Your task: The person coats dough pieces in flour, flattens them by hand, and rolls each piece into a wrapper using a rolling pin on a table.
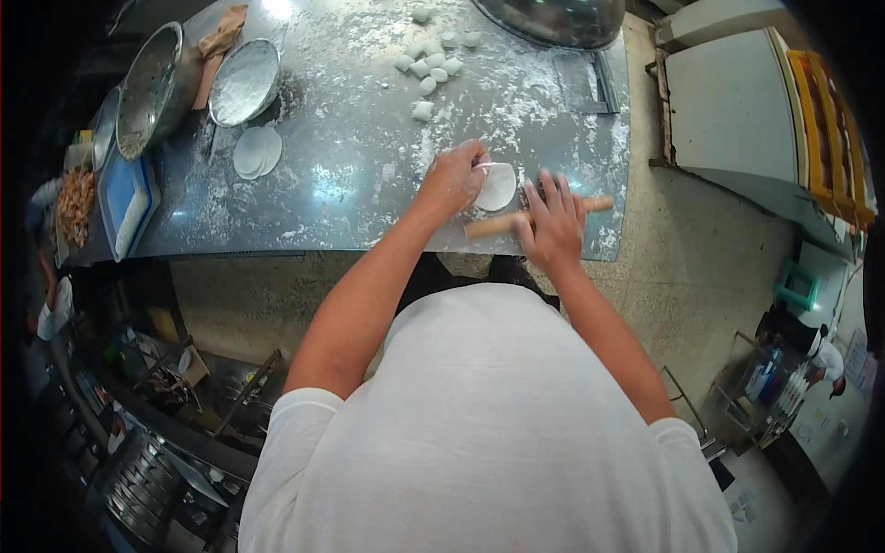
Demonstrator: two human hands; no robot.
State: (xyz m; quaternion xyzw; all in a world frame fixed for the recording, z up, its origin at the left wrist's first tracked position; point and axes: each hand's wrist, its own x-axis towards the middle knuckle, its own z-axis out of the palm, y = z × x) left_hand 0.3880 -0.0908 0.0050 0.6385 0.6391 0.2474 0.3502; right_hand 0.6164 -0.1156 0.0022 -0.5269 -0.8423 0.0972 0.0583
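On the counter (355,120), the right hand (555,229) lies splayed flat over the rolling pin (491,226), which might roll off the near edge if pushed unevenly. Just beyond it, the left hand (453,180) pinches the dough round (499,189) by its rim; a hard tug could tear it, or patchy flour (544,111) let it stick.

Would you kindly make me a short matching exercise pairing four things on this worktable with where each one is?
1. Rolling pin
2. Single dough disc
3. Overlapping dough discs
4. Small dough pieces

A. Close to the bowl of white powder
B. Loosely clustered toward the far side of the table
C. Under the right hand
D. Held at its edge by the left hand

Pairs: 1-C, 2-D, 3-A, 4-B
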